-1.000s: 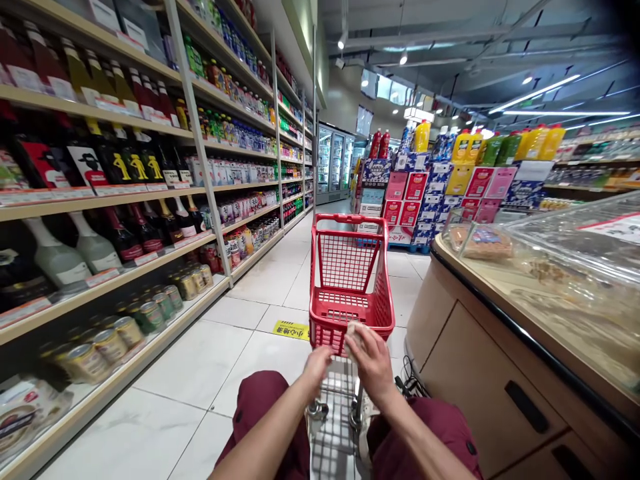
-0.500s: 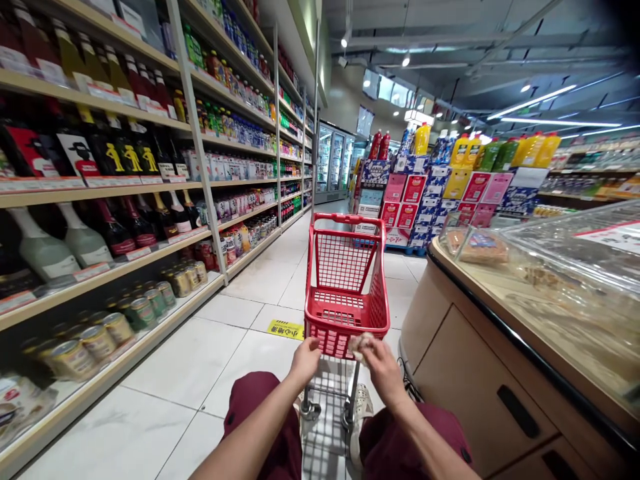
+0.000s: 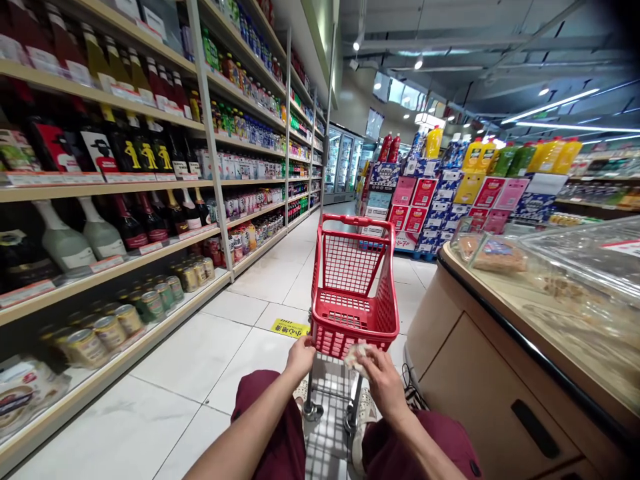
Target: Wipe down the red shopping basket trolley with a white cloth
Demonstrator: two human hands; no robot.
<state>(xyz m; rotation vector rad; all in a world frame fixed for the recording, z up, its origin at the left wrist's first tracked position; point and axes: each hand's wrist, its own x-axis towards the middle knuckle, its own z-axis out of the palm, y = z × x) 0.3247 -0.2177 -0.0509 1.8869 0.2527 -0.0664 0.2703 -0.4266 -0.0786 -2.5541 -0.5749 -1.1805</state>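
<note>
Shopping cart of red plastic, standing upright on the tiled floor between the person's knees and the aisle ahead. Its basket has perforated walls, a slatted base and a tall mesh panel at the far end, topped by a crossbar; grey metal legs with casters support the near end. Crumpled whitish cloth, soft and irregular in outline, lies in front of the basket's near lower edge, right of its middle; contact with the plastic cannot be judged. Right hand: thumb and fingers pinch the cloth. Left hand: fingers curled at the basket's near left corner; whether they grip it cannot be told.

Maroon trousers and pale perforated shoes flank the casters. Yellow floor label lies just left of the basket. To the right, a wooden counter bounds the space closely, with dark cables at its foot and packaged bread under its clear cover. To the left, shelving carries bottles and cans. Beyond the cart, stacked cartons partly block the way, right of glass-door coolers.
</note>
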